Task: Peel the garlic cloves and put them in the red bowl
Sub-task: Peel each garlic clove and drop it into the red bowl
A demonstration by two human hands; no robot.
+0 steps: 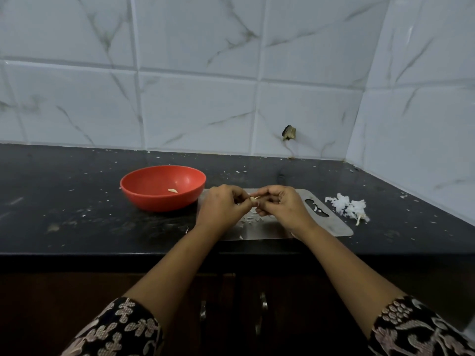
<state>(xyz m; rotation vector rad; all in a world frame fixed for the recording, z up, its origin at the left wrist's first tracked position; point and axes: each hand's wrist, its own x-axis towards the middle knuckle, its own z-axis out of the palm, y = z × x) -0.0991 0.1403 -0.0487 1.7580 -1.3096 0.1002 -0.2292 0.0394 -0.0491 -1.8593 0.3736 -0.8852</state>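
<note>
1. A black bench (77, 201) is seen below a tiled wall (195, 104), flecked all over with bits of skin.
2. A steel board (336, 227) is laid on it, with the red bowl (144, 201) just beside its left corner.
3. The left hand (222, 206) and right hand (282, 204) are held together over the board. The fingers (241, 195) of both are curled and pinch one garlic clove (254, 199) between them.
4. A heap of skins (347, 208) is piled on the bench just past the board's right end.
5. The held clove is mostly hidden, so how bare it is cannot be told. It is best steadied by the left fingers while the skin is drawn off from the tip by the right, over the board.
6. One peeled clove (172, 191) is seen in the bowl. The held one should be dropped in only once bare.
</note>
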